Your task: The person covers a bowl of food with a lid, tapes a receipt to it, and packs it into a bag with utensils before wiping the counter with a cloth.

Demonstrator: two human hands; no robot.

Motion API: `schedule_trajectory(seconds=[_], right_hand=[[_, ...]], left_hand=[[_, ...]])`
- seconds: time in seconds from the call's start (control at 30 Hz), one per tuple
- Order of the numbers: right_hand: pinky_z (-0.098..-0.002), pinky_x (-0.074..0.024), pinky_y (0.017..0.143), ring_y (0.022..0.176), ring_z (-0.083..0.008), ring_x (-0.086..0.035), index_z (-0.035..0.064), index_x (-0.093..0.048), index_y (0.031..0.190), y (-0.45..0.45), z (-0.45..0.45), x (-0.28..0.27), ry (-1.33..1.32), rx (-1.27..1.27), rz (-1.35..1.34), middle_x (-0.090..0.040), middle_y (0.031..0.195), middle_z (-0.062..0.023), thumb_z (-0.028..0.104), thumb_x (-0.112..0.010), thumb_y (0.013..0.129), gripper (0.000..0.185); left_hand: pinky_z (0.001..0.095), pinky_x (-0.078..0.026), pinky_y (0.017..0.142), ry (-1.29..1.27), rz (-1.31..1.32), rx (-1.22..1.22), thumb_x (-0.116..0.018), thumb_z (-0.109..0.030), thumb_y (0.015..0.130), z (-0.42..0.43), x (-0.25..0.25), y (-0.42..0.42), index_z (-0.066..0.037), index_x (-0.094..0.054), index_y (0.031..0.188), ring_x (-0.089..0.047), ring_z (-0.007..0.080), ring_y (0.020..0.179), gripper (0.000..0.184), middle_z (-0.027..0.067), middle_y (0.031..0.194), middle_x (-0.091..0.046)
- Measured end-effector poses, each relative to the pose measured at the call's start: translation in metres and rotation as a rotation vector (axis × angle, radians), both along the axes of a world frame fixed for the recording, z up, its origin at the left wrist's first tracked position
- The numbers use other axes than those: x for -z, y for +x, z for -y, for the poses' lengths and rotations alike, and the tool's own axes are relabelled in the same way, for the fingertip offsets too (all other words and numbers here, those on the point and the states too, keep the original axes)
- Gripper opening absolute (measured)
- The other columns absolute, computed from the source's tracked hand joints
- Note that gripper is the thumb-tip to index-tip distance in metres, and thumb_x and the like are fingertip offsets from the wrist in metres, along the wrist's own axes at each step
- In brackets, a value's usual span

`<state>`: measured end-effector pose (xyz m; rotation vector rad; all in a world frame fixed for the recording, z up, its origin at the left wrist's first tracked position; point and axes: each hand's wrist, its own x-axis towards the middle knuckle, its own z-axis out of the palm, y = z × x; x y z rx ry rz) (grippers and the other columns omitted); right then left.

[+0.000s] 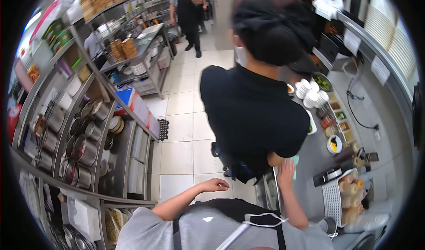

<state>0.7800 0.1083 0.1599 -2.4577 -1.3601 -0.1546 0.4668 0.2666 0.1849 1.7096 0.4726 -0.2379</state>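
Hangs left grip [217, 185] loosely open and empty above the floor [177, 155]; lays right grip [286, 165] open at the edge of the counter [312, 157], touching or just beside one pale green cloth [296, 168], near one white basket [332, 203]

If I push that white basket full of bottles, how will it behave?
The white basket looks like rigid perforated plastic, so should stay stiff. Crowded with bottles, it is probably heavy. They seem to rise above its rim, so a jerky push may tip some.
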Motion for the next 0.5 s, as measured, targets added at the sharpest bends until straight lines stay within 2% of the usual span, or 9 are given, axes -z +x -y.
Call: schedule_trajectory(seconds=[0.13, 0.2, 0.27, 0.3, 0.33, 0.37, 0.43, 0.47, 0.5], right_hand=[[-0.0486, -0.0132, 0.098, 0.121, -0.0365, -0.02, 0.0082, -0.036, 0.123, -0.062, 0.078, 0.0, -0.07, -0.03, -0.072, -0.026, 0.131, -0.0156, 0.019, -0.041, 0.08, 0.044], [-0.0474, -0.0117, 0.099, 0.121, -0.036, -0.02, 0.008, -0.034, 0.124, -0.064, 0.12, 0.011, -0.027, 0.132, -0.066, -0.023, 0.132, -0.0159, 0.023, -0.037, 0.082, 0.044], [-0.0469, -0.0115, 0.099, 0.12, -0.0363, -0.021, 0.0062, -0.032, 0.125, -0.049, 0.161, 0.021, 0.032, 0.281, 0.03, -0.023, 0.132, -0.0168, 0.023, -0.033, 0.084, 0.044], [-0.0472, -0.0129, 0.098, 0.12, -0.0364, -0.023, 0.0051, -0.033, 0.124, -0.036, 0.18, 0.032, -0.039, 0.449, 0.081, -0.023, 0.132, -0.0171, 0.024, -0.032, 0.085, 0.044], [-0.0475, -0.0143, 0.098, 0.119, -0.0365, -0.024, 0.004, -0.033, 0.124, -0.029, 0.19, 0.038, -0.109, 0.617, 0.132, -0.024, 0.132, -0.0174, 0.025, -0.032, 0.086, 0.044], [-0.0475, -0.0143, 0.098, 0.119, -0.0365, -0.024, 0.004, -0.033, 0.124, -0.028, 0.188, 0.033, -0.109, 0.618, 0.135, -0.024, 0.132, -0.0174, 0.025, -0.032, 0.086, 0.044], [-0.0474, -0.0178, 0.097, 0.119, -0.0365, -0.024, 0.0029, -0.038, 0.12, -0.032, 0.174, 0.009, -0.228, 0.971, -0.053, -0.023, 0.132, -0.0165, 0.029, -0.032, 0.086, 0.044], [-0.0474, -0.0178, 0.097, 0.119, -0.0365, -0.024, 0.0029, -0.038, 0.12, -0.044, 0.16, -0.003, -0.23, 0.97, -0.054, -0.023, 0.132, -0.0165, 0.029, -0.032, 0.086, 0.044], [-0.0466, -0.0221, 0.094, 0.116, -0.0368, -0.027, 0.0032, -0.039, 0.119, -0.058, 0.142, -0.015, -0.25, 0.904, 0.104, -0.027, 0.129, -0.0173, 0.027, -0.036, 0.085, 0.042]], left_hand=[[0.0308, -0.045, 0.071, 0.165, -0.218, -0.194, -0.057, -0.034, 0.072, -0.026, 0.11, -0.077, -0.007, -0.061, 0.09, -0.058, 0.0208, 0.076, 0.032, 0.0104, 0.082, -0.061], [0.0342, -0.045, 0.069, 0.237, -0.361, -0.302, -0.056, -0.04, 0.069, -0.039, 0.183, -0.15, -0.007, -0.063, 0.085, -0.058, 0.0272, 0.076, 0.037, 0.0146, 0.081, -0.061], [0.0383, -0.045, 0.068, 0.393, -0.627, -0.249, -0.051, -0.048, 0.069, -0.045, 0.227, -0.231, -0.007, -0.062, 0.076, -0.057, 0.0306, 0.072, 0.043, 0.0144, 0.076, -0.06], [0.0385, -0.045, 0.066, 0.576, -0.682, -0.174, -0.049, -0.048, 0.07, -0.043, 0.23, -0.27, -0.006, -0.062, 0.071, -0.057, 0.0287, 0.067, 0.044, 0.0144, 0.071, -0.06], [0.0362, -0.046, 0.064, 0.266, -0.907, -0.208, -0.047, -0.047, 0.072, -0.048, 0.227, -0.303, -0.004, -0.062, 0.069, -0.058, 0.026, 0.062, 0.045, 0.0146, 0.07, -0.06], [0.0352, -0.048, 0.058, 0.201, -1.026, -0.419, -0.049, -0.038, 0.073, -0.04, 0.223, -0.331, -0.001, -0.061, 0.068, -0.059, 0.0229, 0.058, 0.039, 0.0138, 0.068, -0.059], [0.0364, -0.048, 0.052, 0.016, -1.033, -0.758, -0.053, -0.03, 0.071, -0.034, 0.223, -0.383, 0.001, -0.059, 0.071, -0.059, 0.0221, 0.058, 0.031, 0.0124, 0.069, -0.059], [0.0364, -0.048, 0.052, 0.015, -1.036, -0.758, -0.053, -0.03, 0.071, -0.036, 0.224, -0.402, 0.001, -0.059, 0.071, -0.059, 0.0221, 0.058, 0.031, 0.0124, 0.069, -0.059], [0.0374, -0.048, 0.051, -0.024, -0.971, -0.806, -0.055, -0.028, 0.071, -0.038, 0.225, -0.419, 0.001, -0.058, 0.074, -0.059, 0.0219, 0.058, 0.029, 0.0115, 0.071, -0.059]])
